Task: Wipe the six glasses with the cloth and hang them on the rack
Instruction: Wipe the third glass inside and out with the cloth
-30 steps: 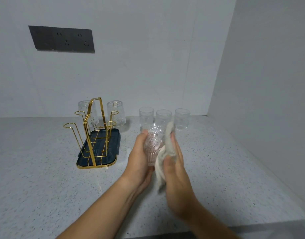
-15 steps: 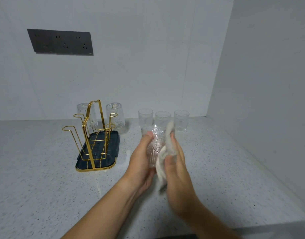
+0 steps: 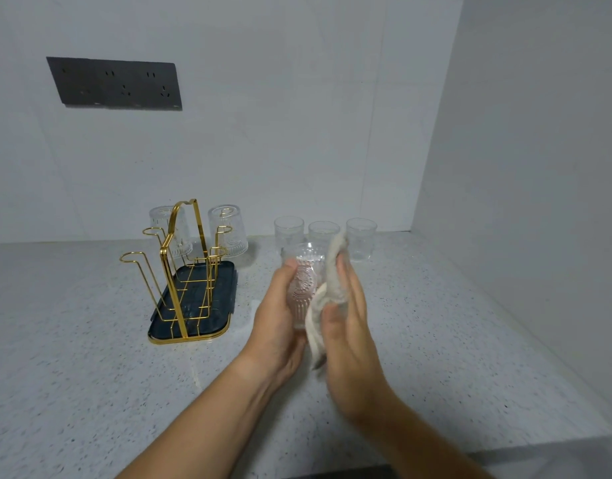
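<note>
Glass [image 3: 303, 288] over the bench [image 3: 90, 375]: gripping it upright with the left hand [image 3: 277, 326] for steadiness, pinching the cloth [image 3: 334, 271] against its side with the right hand [image 3: 349, 340]. Beyond, draining two hung glasses [image 3: 228, 229] on the rack [image 3: 180, 271]; farthest, queuing three upright glasses [image 3: 323, 231].

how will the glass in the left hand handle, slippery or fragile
Likely stiff and breakable: the glass is clear and moulded. Its embossed ribs probably aid the grip of the left hand. Tall and narrow, it may tip if knocked.
</note>
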